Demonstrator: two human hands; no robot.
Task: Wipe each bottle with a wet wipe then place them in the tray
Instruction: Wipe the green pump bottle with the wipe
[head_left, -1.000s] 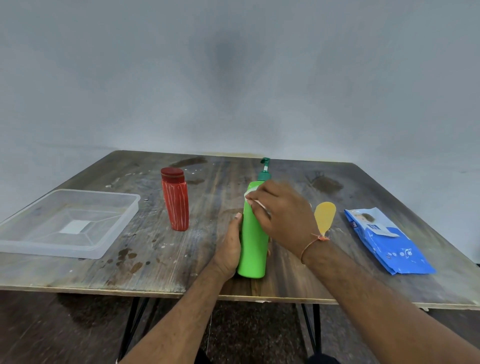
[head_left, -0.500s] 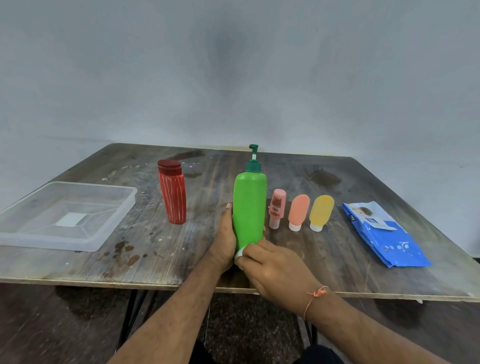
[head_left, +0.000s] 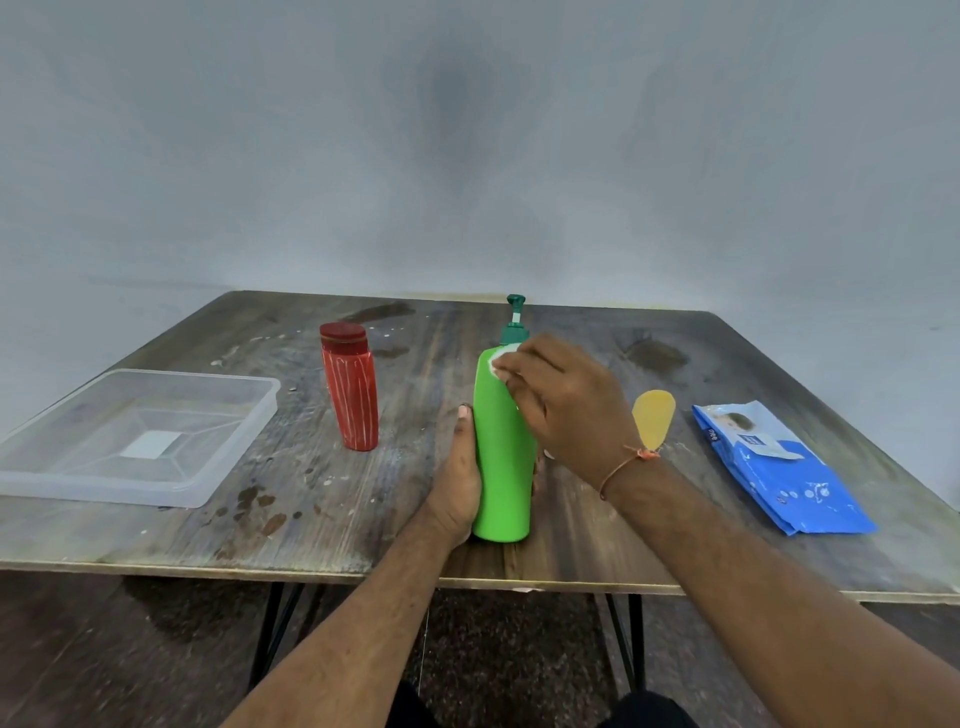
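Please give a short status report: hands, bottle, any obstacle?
Left hand grips green bottle, upright on table. Right hand presses wet wipe near bottle's shoulder. Tray empty; nothing blocks the way to it.

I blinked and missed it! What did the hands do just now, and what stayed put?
The right hand slid the wet wipe from the green bottle's base up to its shoulder, now hiding the small pink and orange bottles. The left hand still grips the bottle. Red bottle, tray and wipes pack stayed.

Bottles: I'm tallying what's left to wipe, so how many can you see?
3: green pump bottle at front centre, red bottle left of it, yellow one behind the right hand, which may hide more.
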